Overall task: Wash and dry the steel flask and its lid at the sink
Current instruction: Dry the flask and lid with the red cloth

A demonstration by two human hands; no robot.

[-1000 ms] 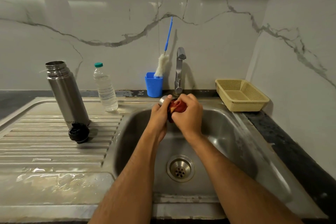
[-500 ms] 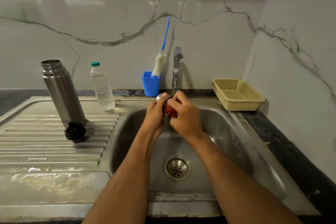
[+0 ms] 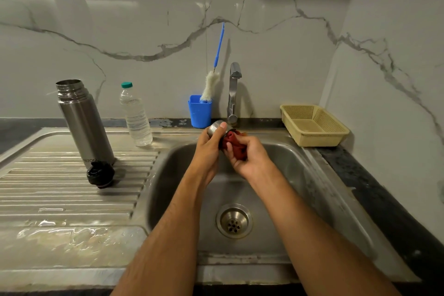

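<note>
Over the basin (image 3: 283,175), both forearms reach in and meet above the drain (image 3: 234,221), under the tap (image 3: 233,94). Left hand (image 3: 209,149) curls round a steel cap (image 3: 216,128), thumb on its rim, mouth turned toward the right. Right hand (image 3: 249,156) bunches a red cloth (image 3: 234,144), fingers closed round it, the wad pressed into the cap's opening. Looks like drying, or wiping, of the cap's inside; no water visible at the spout. To do it well: keep the left grip firm on the outer wall, not on the wet rim; push the cloth to the bottom and twist, turning cap and cloth opposite ways; then fold to a dry patch and go round the thread and the outside. Best held low over the basin, since a slip would only drop the cap into steel, not onto the floor. Farther left, on the ribbed drainboard (image 3: 72,199), lies a black stopper (image 3: 100,174), just in front of and touching the upright flask (image 3: 84,125), its mouth open. Wet film shows on the near drainboard, so finished parts are better set on a drier spot. Behind the flask, a bottle (image 3: 135,115); beyond, a blue cup (image 3: 200,111) with a brush (image 3: 213,79) against the wall; far right, a basket (image 3: 313,125).
</note>
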